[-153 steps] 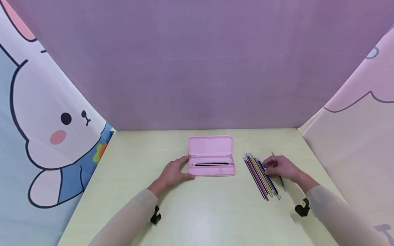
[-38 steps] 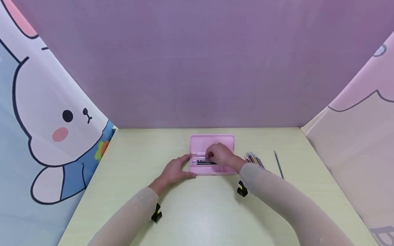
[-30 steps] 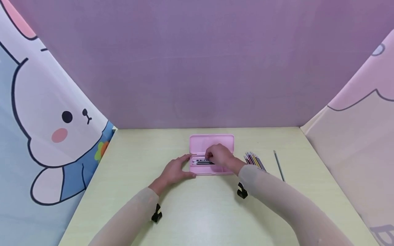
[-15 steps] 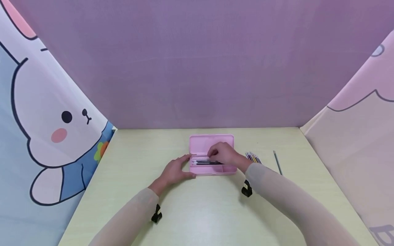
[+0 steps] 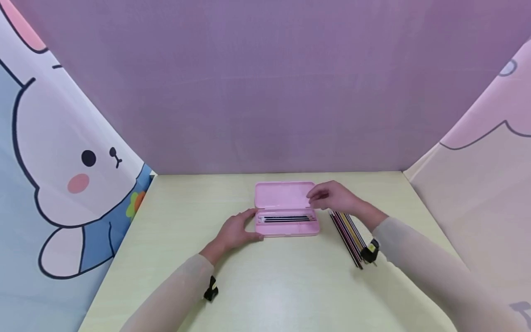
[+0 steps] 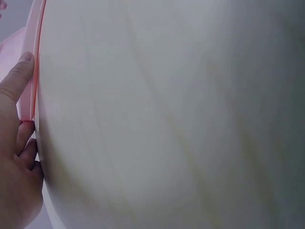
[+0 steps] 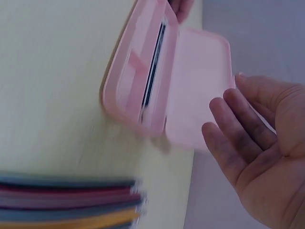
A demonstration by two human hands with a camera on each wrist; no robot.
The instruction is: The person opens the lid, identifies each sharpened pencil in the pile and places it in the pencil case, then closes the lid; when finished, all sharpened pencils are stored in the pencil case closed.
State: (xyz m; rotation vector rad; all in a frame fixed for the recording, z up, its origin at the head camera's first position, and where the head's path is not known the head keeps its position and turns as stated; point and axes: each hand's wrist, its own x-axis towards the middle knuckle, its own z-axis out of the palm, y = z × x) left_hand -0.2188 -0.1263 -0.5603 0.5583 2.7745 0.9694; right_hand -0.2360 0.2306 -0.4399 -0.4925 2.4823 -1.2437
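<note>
A pink pencil case (image 5: 285, 195) lies with its lid raised on the table, and several black pencils (image 5: 286, 219) rest in its long compartment. My left hand (image 5: 233, 232) grips the case's left end. In the left wrist view, the thumb (image 6: 20, 76) lies along the case's front side, with other fingers against its end. Nothing is held in my right hand (image 5: 337, 197), which hovers by the lid's right edge; its fingers are loosely bent in the right wrist view. Below it lies a bundle of pencils (image 5: 345, 235) in dark, maroon and yellow, partly covered by the arm.
The case's small front compartments (image 7: 129, 78) show beside the pencils. A pale wooden table (image 5: 265, 286) meets a purple back wall (image 5: 274, 92), with printed cloth panels (image 5: 95, 221) at the sides. A black wrist device (image 5: 370, 251) hangs over the pencil bundle.
My right hand has let go of a black pencil inside the case and moved right and up out of it. The left hand stays put. The lone pencil at right is now hidden by the arm.
</note>
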